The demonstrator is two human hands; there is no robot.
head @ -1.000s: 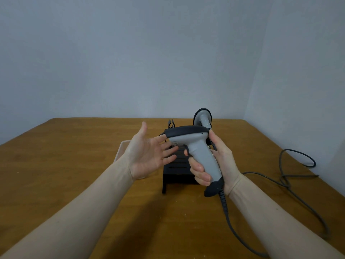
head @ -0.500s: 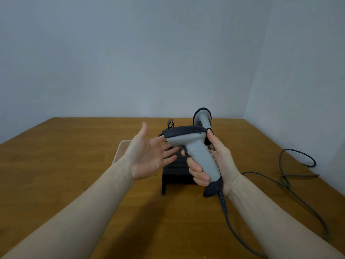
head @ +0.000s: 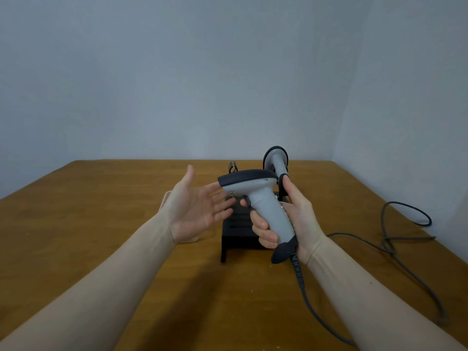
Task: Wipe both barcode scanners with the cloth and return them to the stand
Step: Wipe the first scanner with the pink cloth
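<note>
My right hand [head: 291,221] grips the handle of a grey barcode scanner [head: 258,196] with a dark head, held upright above the table with its head pointing left. My left hand [head: 195,211] is open, palm facing the scanner's head, fingertips just beside it. A second grey scanner [head: 276,160] stands behind, on the right side of the black stand [head: 238,239]. A pale cloth or tray [head: 166,198] shows partly behind my left hand; I cannot tell which.
The wooden table [head: 101,224] spreads wide on the left and in front. A dark cable [head: 395,239] runs from the held scanner and loops over the right side of the table. A small black clip [head: 232,167] lies behind the stand. Grey walls close off the back and right.
The held scanner has shifted slightly to the left, toward my left palm. My left hand has barely moved.
</note>
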